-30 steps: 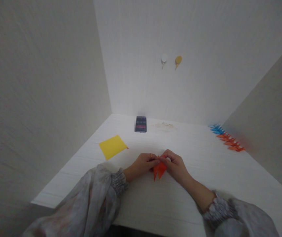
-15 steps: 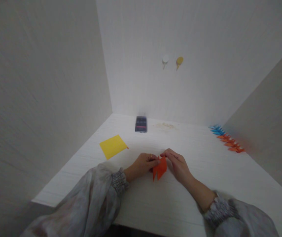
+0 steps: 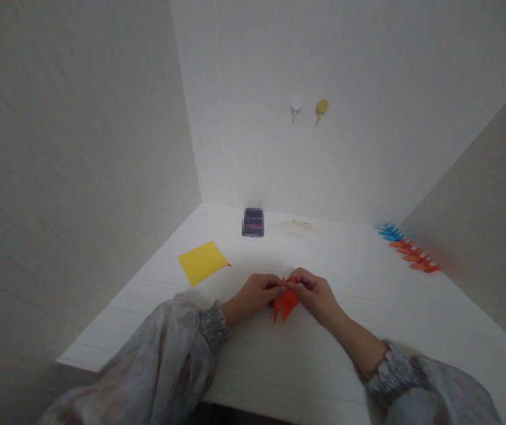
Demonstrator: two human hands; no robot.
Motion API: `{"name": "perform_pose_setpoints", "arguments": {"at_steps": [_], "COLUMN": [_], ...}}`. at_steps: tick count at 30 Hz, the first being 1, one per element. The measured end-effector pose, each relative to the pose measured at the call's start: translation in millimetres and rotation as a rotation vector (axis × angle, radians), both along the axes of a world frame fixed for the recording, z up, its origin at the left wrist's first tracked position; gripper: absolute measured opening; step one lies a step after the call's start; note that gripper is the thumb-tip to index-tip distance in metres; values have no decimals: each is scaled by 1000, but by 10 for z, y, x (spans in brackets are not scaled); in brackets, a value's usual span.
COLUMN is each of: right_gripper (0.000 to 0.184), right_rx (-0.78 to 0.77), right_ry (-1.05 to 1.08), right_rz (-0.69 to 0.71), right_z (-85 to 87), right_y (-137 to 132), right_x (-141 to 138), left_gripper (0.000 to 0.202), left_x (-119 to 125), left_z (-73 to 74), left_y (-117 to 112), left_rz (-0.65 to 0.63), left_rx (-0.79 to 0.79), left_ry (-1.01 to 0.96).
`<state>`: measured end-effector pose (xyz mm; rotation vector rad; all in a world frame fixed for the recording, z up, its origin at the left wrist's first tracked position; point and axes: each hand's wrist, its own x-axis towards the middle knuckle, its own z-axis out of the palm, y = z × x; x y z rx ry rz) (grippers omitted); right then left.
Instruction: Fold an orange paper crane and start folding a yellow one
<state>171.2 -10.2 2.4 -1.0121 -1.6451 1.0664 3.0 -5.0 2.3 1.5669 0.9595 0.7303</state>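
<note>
A folded orange paper piece (image 3: 285, 302) with two pointed ends toward me lies on the white table (image 3: 279, 354), held between both hands. My left hand (image 3: 255, 294), a ring on one finger, pinches its left top edge with closed fingers. My right hand (image 3: 315, 292) curls its fingers over the top right edge of the same piece. Both wrists rest low on the table, in light gathered sleeves.
A yellow paper sheet (image 3: 202, 262) lies to the left. A small dark box (image 3: 253, 222) stands near the back wall. Several blue folded pieces (image 3: 389, 231) and orange folded pieces (image 3: 414, 255) line the right wall. Two round hooks (image 3: 309, 108) hang on the back wall.
My right hand lifted its fingers off the orange piece half a second ago, then closed down on its top edge again. The left hand has stayed pinched on it.
</note>
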Motion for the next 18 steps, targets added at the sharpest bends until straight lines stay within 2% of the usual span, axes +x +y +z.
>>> {"name": "perform_pose_setpoints", "arguments": {"at_steps": [5,18], "right_gripper": [17,14], "right_rx": [14,120], "right_ry": [89,12], "right_rz": [59,-36], "right_z": [27,48], "right_y": [-20,-17], "right_x": [-3,0], "left_gripper": [26,25], "left_x": [-2,-3], "left_z": [0,-2], "left_y": [11,8], "left_rz": [-5,-12], "left_rx": [-14,-2], "left_ry": [-10,3]}}
